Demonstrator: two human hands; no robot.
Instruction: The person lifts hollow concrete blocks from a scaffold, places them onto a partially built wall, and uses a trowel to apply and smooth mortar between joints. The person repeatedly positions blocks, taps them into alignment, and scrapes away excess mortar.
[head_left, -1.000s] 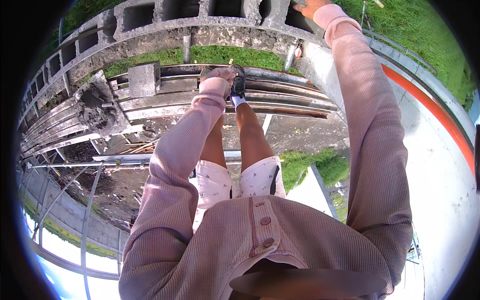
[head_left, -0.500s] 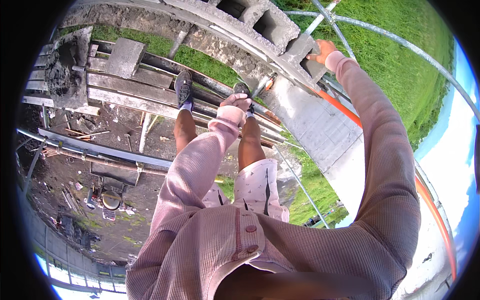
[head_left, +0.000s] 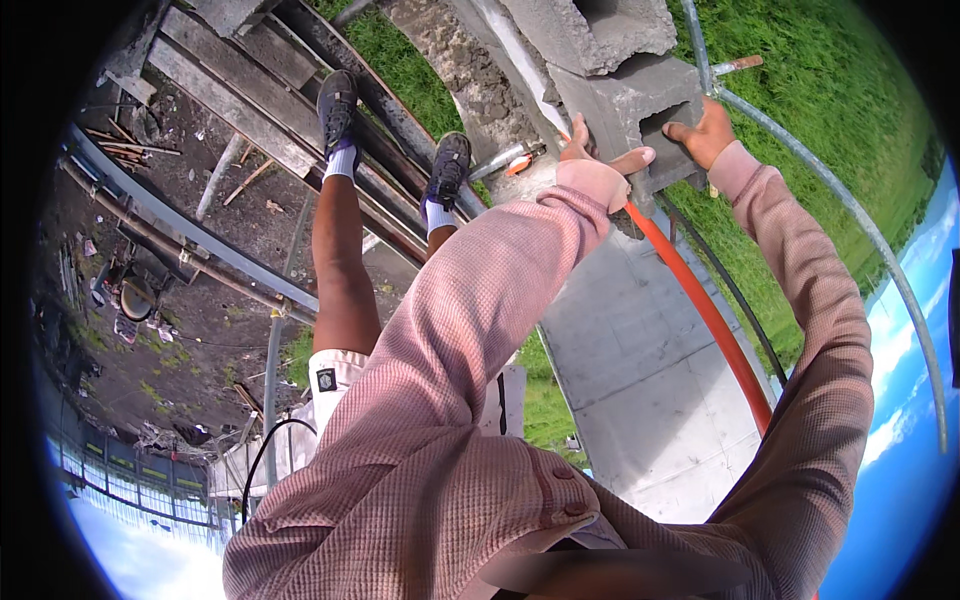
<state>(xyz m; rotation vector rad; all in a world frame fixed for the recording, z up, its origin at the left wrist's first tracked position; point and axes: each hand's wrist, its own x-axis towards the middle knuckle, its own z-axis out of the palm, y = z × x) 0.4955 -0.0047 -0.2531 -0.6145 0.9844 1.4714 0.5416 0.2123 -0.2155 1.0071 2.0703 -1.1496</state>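
A grey hollow concrete block [head_left: 610,98] lies at the end of a row on the wall, at the upper right. My right hand [head_left: 708,133] grips its outer side, with the thumb over the edge of the hollow. Against the block's near left corner, my left hand [head_left: 598,165] has its fingers along the side and its thumb across the end face. Both hands touch the same block. Directly beyond it sits another hollow block [head_left: 612,38], close against it.
An orange pipe [head_left: 705,305] runs from under the block toward my right arm. Metal scaffold tubing [head_left: 815,165] curves past on the right, above grass. My shoes [head_left: 447,172] stand on wooden planks [head_left: 230,95]. A pale grey slab surface [head_left: 630,350] lies below.
My left hand has moved up and right, from in front of my legs to the block. My right hand stays on the block, and the view has turned toward it.
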